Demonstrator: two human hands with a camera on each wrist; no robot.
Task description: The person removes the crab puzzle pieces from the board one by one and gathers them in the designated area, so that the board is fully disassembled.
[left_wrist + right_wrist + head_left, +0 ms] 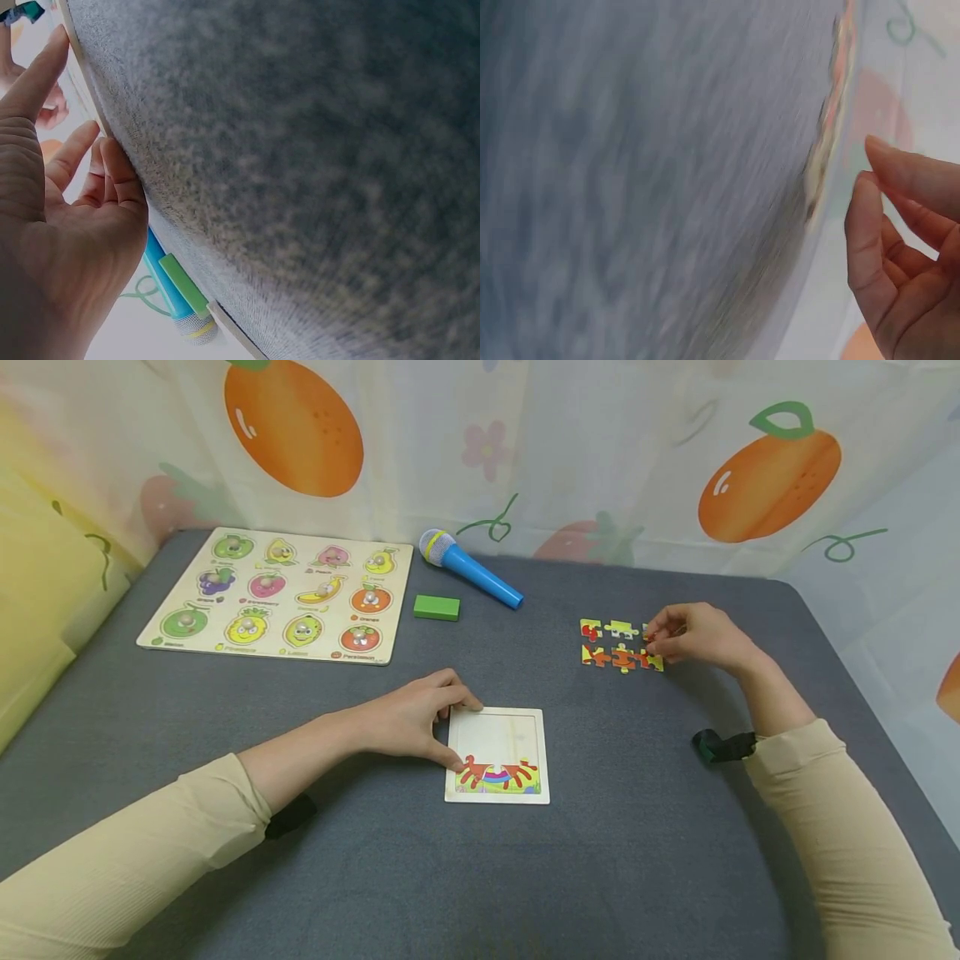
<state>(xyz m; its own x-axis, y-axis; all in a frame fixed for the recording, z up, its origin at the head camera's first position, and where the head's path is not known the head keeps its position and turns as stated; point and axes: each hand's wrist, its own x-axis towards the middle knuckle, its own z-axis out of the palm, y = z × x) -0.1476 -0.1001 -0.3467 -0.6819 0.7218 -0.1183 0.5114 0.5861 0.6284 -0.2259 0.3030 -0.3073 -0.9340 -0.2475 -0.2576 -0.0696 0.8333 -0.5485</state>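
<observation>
A small square puzzle tray (497, 721) with a pale rim lies at the table's middle, its lower part filled with pieces showing red legs and a rainbow band. My left hand (411, 714) rests at its left side, thumb low on that edge and fingers at the upper left corner. In the left wrist view the left hand's fingers (71, 154) touch the tray edge. Loose jigsaw pieces (623, 657) lie in two rows to the right. Over their right end hovers my right hand (701, 633), thumb and index fingertips close together, nothing visible between them. It partly hides an upper piece.
A fruit peg board (292, 602) lies at the back left. Beside it are a green block (437, 607) and a blue toy microphone (480, 575). A fruit-printed curtain (585, 460) hangs along the far edge of the grey table (600, 860).
</observation>
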